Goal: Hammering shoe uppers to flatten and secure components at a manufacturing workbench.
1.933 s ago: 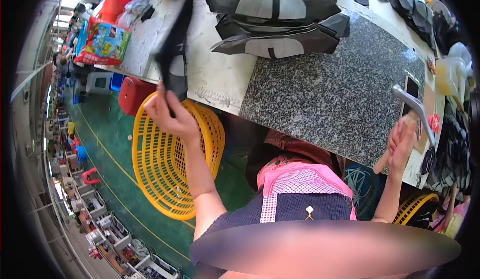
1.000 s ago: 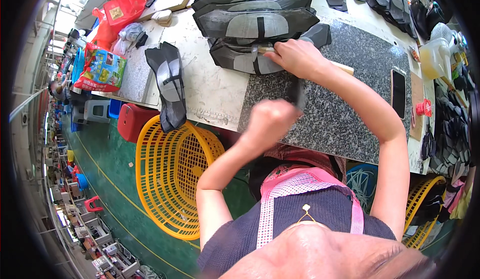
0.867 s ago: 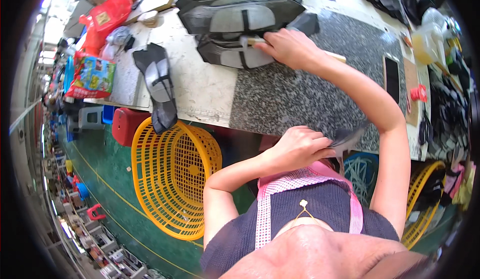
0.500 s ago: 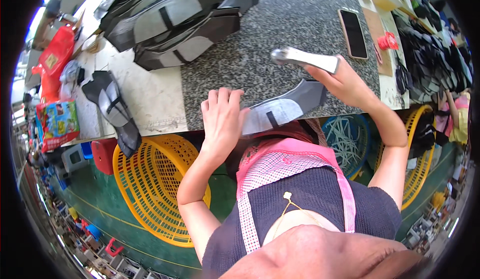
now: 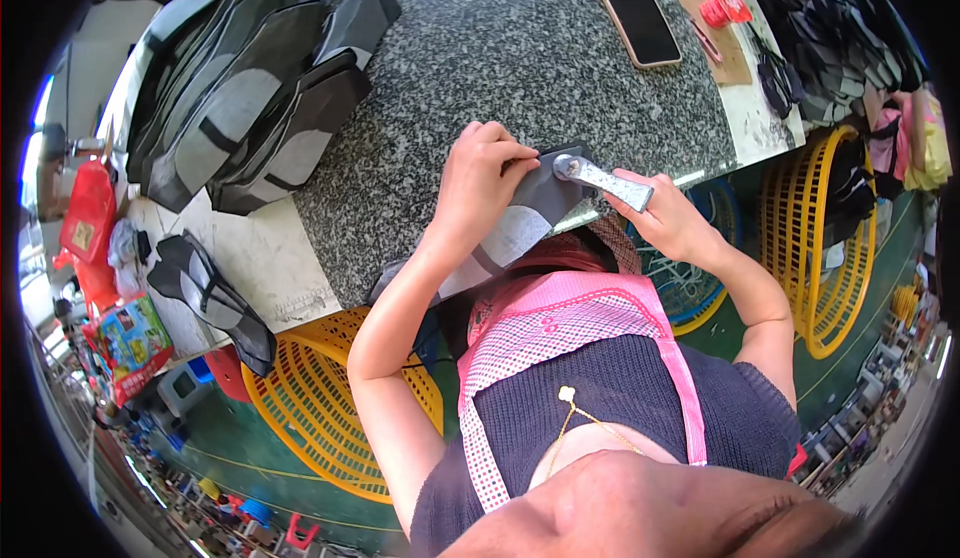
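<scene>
My left hand (image 5: pixel 474 183) pinches the far edge of a dark grey shoe upper piece (image 5: pixel 523 228) between thumb and fingertips. The piece has a lighter grey patch and a dark strip, and it lies along the near edge of the granite slab (image 5: pixel 480 58). My left wrist and forearm cover part of it. My right hand (image 5: pixel 675 226) grips a silver metal hammer (image 5: pixel 612 184) by its flared end. The round hammer head rests on or just above the piece's right end, close to my left fingertips; contact cannot be made out.
Stacked grey upper pieces (image 5: pixel 240 108) stand at the far left, with a smaller bundle (image 5: pixel 210 293) nearer. A phone (image 5: pixel 635 16), red spool (image 5: pixel 722 6) and black scissors (image 5: pixel 776 80) lie right. Yellow baskets (image 5: pixel 320 413) (image 5: pixel 800 238) stand below the table edge.
My right hand has brought the hammer down and nearer onto the piece's end. My left hand has moved from lying flat to pinching the edge. The piece is turned, and the view has shifted.
</scene>
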The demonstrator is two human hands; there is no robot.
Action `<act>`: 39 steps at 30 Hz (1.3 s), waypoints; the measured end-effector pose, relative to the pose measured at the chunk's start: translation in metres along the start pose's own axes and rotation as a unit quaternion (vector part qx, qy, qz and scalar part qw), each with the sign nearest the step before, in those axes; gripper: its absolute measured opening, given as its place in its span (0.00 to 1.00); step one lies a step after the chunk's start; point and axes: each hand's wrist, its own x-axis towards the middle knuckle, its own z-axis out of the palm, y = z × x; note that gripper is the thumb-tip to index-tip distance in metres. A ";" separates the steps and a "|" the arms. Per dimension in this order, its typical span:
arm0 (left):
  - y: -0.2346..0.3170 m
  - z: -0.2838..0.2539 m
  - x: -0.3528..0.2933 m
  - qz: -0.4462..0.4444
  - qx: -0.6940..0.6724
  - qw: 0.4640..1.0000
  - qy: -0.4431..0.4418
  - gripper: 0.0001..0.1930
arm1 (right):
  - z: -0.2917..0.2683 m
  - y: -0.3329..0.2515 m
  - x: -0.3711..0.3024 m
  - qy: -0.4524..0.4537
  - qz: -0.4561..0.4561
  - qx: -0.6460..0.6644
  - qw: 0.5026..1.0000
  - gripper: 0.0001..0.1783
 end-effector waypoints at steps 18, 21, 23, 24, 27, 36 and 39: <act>0.002 0.000 -0.011 0.206 0.213 0.955 0.002 0.10 | -0.022 -0.030 0.022 0.031 0.001 -0.022 0.999 0.13; 0.004 -0.001 -0.012 0.133 0.181 0.971 0.078 0.08 | -0.001 -0.012 0.017 0.002 -0.020 -0.094 0.995 0.13; -0.001 0.000 -0.017 0.084 0.113 0.988 0.064 0.08 | -0.004 -0.014 0.021 -0.007 -0.013 -0.074 0.997 0.13; -0.003 0.000 -0.019 0.037 0.043 0.997 0.048 0.08 | -0.007 -0.015 0.023 -0.015 -0.004 -0.054 0.998 0.13; 0.000 0.006 -0.022 0.049 0.035 0.996 0.064 0.06 | -0.015 -0.015 0.028 0.010 -0.024 -0.035 0.999 0.11; 0.012 0.007 -0.033 0.131 0.182 0.974 0.040 0.08 | -0.010 -0.013 0.027 -0.005 -0.026 -0.031 0.999 0.10; 0.007 0.008 -0.032 0.092 0.127 0.986 0.050 0.08 | 0.000 -0.009 0.022 0.002 -0.078 -0.058 0.995 0.09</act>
